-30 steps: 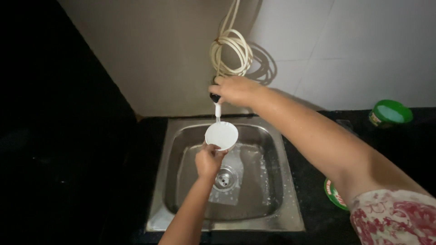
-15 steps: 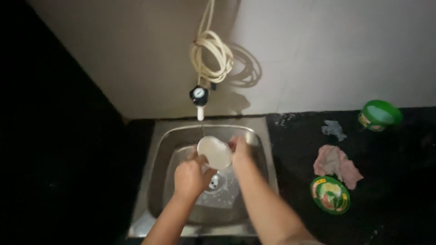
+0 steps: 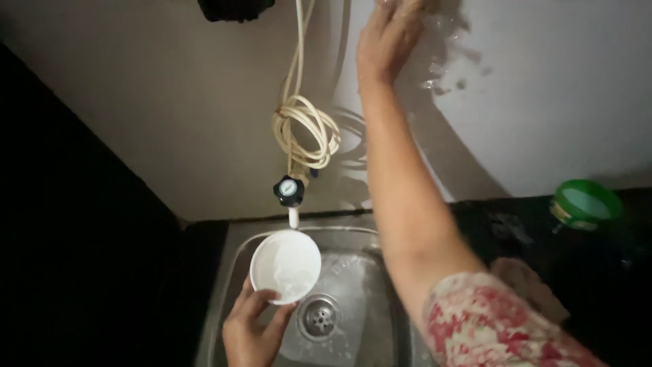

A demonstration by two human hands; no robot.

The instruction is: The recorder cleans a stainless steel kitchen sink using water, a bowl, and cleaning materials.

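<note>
My left hand (image 3: 252, 326) grips the near rim of a small white bowl (image 3: 285, 266) and holds it over the steel sink (image 3: 353, 245), just under the tap (image 3: 291, 194) with its black knob. A little water lies in the bowl. My right hand (image 3: 388, 30) is stretched far up to the wall, fingers flat against a clear, shiny thing at the top edge of the view. Whether the fingers grip it cannot be told. The sink's round drain (image 3: 318, 316) shows below the bowl.
A coiled pale hose (image 3: 305, 132) hangs on the wall above the tap. A green-lidded tub (image 3: 584, 202) stands on the dark counter at the right, with a crumpled cloth (image 3: 530, 285) near my sleeve. A dark wall closes the left side.
My right hand left the bowl and rose to the wall high above the sink. The left hand keeps the bowl under the tap. The view tilted upward.
</note>
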